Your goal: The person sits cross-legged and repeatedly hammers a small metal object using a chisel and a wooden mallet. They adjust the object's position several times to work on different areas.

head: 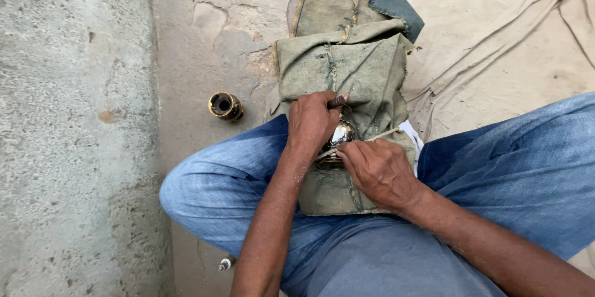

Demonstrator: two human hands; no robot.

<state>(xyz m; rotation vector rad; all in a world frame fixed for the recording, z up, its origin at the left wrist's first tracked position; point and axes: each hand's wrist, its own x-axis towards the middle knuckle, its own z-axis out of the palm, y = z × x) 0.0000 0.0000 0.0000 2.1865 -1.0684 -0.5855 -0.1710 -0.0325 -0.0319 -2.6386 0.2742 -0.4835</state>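
A shiny metal pot [339, 136] lies on a worn olive-green cloth [347, 67] spread over my lap. My left hand [312, 122] is closed over the pot's left side, with the thumb near a small dark tool tip at its top. My right hand [379, 170] presses on the pot's lower right side and the cloth next to it. Most of the pot is hidden under both hands.
A small round brass cup [224, 105] lies on the concrete floor to the left. My legs in blue jeans [520, 173] are folded wide. A beige sheet [496, 30] covers the ground at the upper right. A small white-tipped object [225, 264] lies near my left leg.
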